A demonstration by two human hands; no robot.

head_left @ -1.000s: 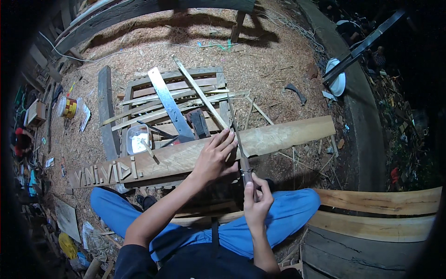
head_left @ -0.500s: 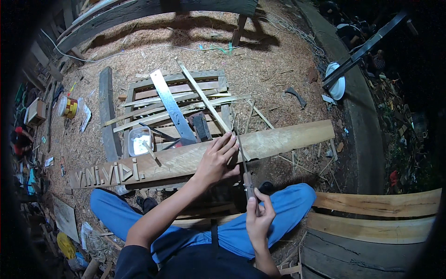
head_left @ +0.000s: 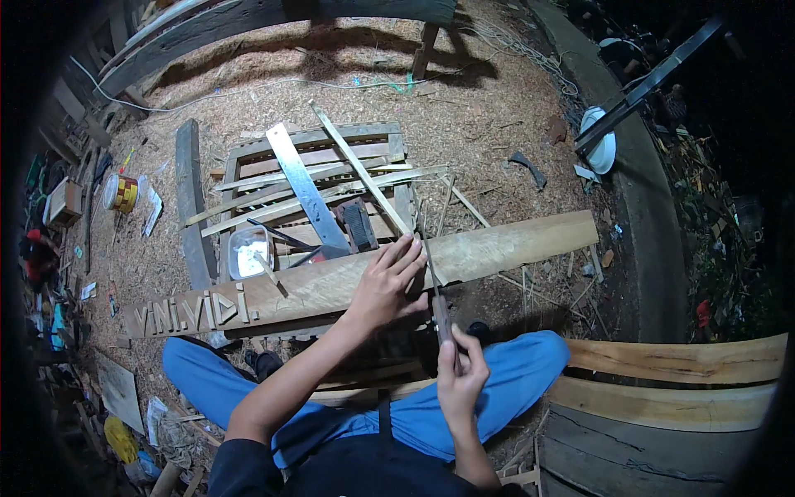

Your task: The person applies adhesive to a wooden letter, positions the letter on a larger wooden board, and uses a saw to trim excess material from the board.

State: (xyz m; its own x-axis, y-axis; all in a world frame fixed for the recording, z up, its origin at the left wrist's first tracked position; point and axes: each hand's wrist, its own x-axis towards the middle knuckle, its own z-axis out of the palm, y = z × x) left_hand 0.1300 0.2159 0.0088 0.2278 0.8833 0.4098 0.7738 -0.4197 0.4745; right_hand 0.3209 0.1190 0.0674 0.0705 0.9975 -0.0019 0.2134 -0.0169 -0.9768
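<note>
My left hand (head_left: pixel 383 286) presses with bent fingers on a pale thin wooden strip (head_left: pixel 360 164) at the long plank (head_left: pixel 513 243). My right hand (head_left: pixel 460 373) is closed round the handle of a long narrow-bladed tool (head_left: pixel 440 315), apparently a saw, whose blade lies across the strip and plank beside my left fingertips. Raised wooden letters (head_left: pixel 190 311) sit on the plank's left part. Behind it a slatted pallet (head_left: pixel 315 131) carries more strips, a flat steel bar (head_left: pixel 302 182), a dark block (head_left: pixel 358 224) and a plastic tub (head_left: pixel 248 253) of white paste.
A weathered beam (head_left: pixel 189 166), a paint bucket (head_left: pixel 121 192) and a white basin (head_left: pixel 600 141) lie around. A raised timber (head_left: pixel 248 25) crosses the back. Boards (head_left: pixel 671 360) lie right. Dim figures of other people (head_left: pixel 37 261) show at both dark edges.
My right hand and the tool drew a little toward my body, then moved slightly forward again. My left hand stays on the strip, with little change.
</note>
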